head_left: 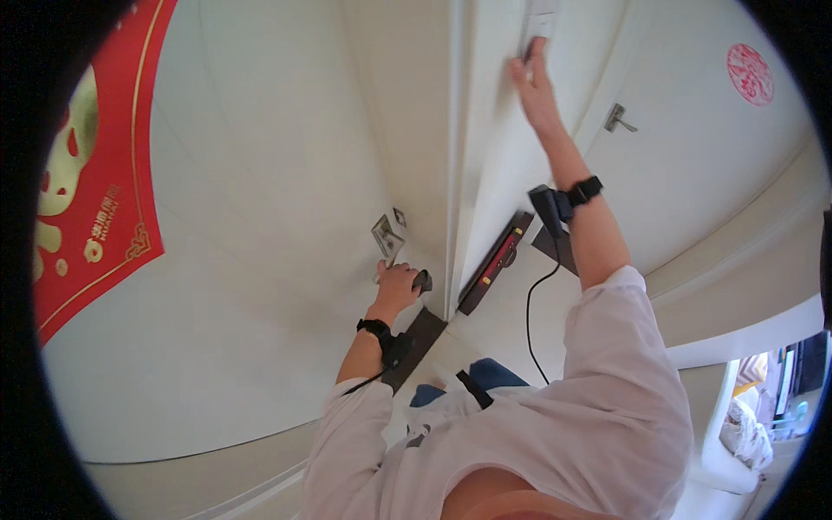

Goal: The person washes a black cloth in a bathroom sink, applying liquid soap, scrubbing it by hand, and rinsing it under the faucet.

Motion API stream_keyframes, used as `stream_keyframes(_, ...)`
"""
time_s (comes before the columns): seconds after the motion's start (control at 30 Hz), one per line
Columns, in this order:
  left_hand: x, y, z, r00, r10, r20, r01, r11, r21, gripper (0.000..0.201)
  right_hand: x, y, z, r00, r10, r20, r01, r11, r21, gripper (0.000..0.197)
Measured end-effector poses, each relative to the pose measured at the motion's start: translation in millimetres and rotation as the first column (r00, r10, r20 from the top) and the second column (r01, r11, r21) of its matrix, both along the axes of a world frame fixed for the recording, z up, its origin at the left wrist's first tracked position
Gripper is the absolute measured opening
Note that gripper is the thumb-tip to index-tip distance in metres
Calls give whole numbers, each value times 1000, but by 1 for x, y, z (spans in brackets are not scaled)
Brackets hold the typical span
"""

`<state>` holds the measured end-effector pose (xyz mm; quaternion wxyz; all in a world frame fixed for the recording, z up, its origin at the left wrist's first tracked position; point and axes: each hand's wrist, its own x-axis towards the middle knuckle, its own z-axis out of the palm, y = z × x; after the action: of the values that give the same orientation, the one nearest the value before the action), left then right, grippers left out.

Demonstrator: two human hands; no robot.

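My left hand reaches to the white door, its fingers closed on the silver lever handle. A dark rounded object shows at the edge of this hand; I cannot make out what it is. Higher up, my right hand is raised with fingers stretched apart. Its fingertips touch or nearly touch a white switch plate on the wall. Black straps with small devices sit on both wrists, and a cable hangs from the right one.
A red paper decoration with gold print hangs on the door at left. Below the wall switch, a dark brown case with a red stripe leans by the wall. Another white door with a lever handle stands at right. Furniture shows at lower right.
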<state>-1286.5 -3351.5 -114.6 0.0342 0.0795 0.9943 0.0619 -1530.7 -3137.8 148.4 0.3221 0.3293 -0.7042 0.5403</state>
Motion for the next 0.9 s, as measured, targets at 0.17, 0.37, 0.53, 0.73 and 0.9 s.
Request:
stream_keyframes(0.17, -26, 5, -38, 970, 12, -243, 18, 992, 122, 20, 59, 13, 24, 995, 11, 96, -4, 997, -77, 67)
stream_keyframes(0.37, -39, -43, -50, 957, 100, -270, -103, 995, 5, 14, 214, -34, -42, 911, 379, -159, -350, 918, 184, 51)
stream_keyframes(0.53, -63, -80, -56, 961, 242, -131, -248, 968, -32, 16, 223, -86, -112, 656, 644, 394, -729, 675, 111, 36)
stream_keyframes(0.73, -79, -115, -64, 907, 369, -202, -382, 924, -24, 14, 174, -151, -196, 90, 643, 760, -801, 500, -328, 30)
stream_keyframes(0.9, -59, -182, -149, 825, 558, -91, -564, 823, -66, 12, 155, -184, -231, -31, 672, 740, -821, 406, -402, 24)
